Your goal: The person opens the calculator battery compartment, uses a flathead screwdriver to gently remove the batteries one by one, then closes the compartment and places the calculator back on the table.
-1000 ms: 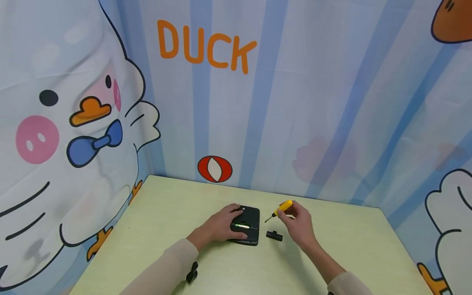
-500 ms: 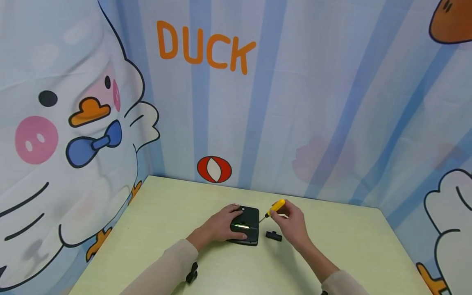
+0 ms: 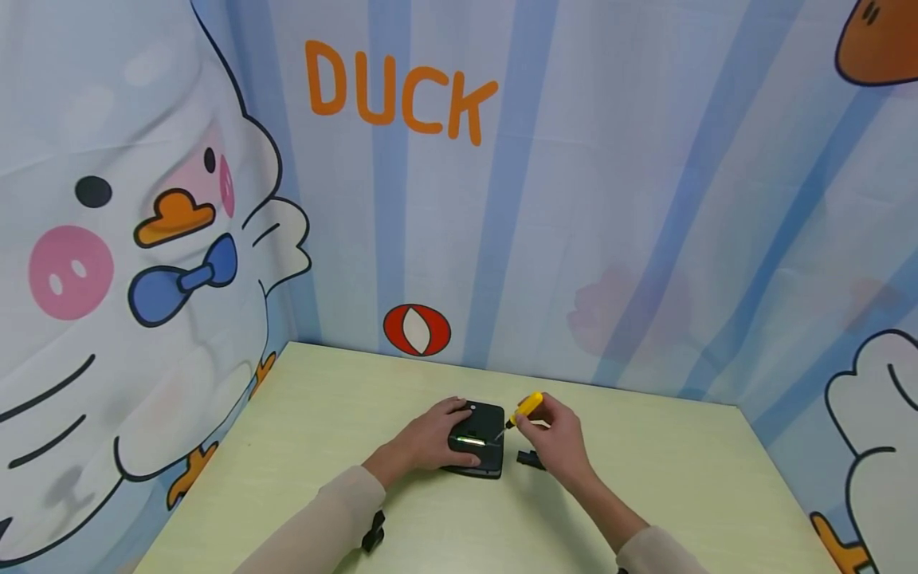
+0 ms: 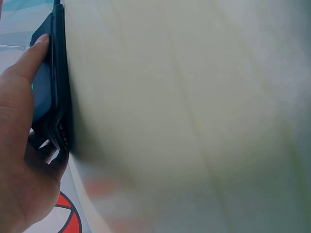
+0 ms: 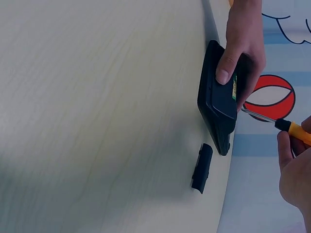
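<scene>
A flat black plastic device (image 3: pixel 491 458) lies on the table with a slot in its upper face. In that slot shows a bright green-and-yellow battery-like strip (image 5: pixel 234 88). My left hand (image 3: pixel 432 437) grips the device, fingers round its far edge and thumb on its upper face; the left wrist view shows the fingers curled under the rim. My right hand (image 3: pixel 561 440) pinches a screwdriver (image 3: pixel 529 405) by its yellow handle, with the metal shaft slanting down and left. The screwdriver's tip overlaps the device near the slot's right end.
A small black cover-like piece (image 5: pixel 202 168) lies on the table right of the device, partly hidden by my right hand in the head view. The pale table (image 3: pixel 344 391) ends at a duck-printed curtain (image 3: pixel 602 199) behind and at both sides.
My right hand has moved left with the screwdriver, its tip passing from beside the device to over its upper face. The left hand and the device have stayed put.
</scene>
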Action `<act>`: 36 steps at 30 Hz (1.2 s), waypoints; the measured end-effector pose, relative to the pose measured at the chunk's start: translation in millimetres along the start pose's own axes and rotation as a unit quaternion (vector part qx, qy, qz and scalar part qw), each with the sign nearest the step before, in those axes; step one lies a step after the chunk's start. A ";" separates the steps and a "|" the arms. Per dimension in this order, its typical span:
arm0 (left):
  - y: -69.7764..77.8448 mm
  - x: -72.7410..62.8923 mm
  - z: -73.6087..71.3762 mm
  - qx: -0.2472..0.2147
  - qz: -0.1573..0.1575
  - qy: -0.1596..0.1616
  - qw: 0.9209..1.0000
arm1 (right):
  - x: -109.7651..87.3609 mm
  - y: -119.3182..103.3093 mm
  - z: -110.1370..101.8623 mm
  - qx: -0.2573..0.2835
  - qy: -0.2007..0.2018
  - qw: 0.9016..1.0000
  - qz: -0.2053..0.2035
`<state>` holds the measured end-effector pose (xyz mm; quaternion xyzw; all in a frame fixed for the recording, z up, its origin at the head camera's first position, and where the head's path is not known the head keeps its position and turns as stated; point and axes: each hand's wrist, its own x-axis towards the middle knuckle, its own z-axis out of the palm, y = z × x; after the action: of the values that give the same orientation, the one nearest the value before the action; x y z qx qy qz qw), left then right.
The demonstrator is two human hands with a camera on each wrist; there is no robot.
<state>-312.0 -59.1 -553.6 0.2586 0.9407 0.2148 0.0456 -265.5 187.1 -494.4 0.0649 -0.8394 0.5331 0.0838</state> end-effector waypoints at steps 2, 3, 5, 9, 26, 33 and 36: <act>0.2 -0.3 0.3 -0.001 0.000 0.001 1.000 | -0.7 0.2 1.7 0.003 0.000 1.000 -0.002; 0.2 -0.4 0.5 -0.001 0.000 0.001 1.000 | -0.8 0.2 2.6 0.006 0.000 1.000 -0.003; -0.2 -0.3 0.7 0.000 0.001 0.001 1.000 | -0.6 0.0 4.5 0.008 -0.002 1.000 -0.003; -1.2 0.4 1.3 0.000 0.001 0.001 1.000 | 0.2 -0.1 8.2 0.010 -0.005 1.000 -0.004; -3.5 0.6 2.8 -0.001 0.002 0.004 1.000 | -1.8 -1.0 23.5 -0.042 -0.024 0.997 -0.068; -1.9 0.4 2.4 -0.006 0.000 0.006 1.000 | -1.8 -5.4 27.2 -0.093 -0.035 0.989 -0.112; -1.4 0.9 2.4 -0.006 0.000 0.004 1.000 | -1.0 -11.0 28.8 -0.122 -0.048 0.984 -0.119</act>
<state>-313.0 -58.8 -556.4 0.2572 0.9397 0.2214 0.0433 -264.4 156.4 -496.9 0.1792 -0.8873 0.4095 0.1130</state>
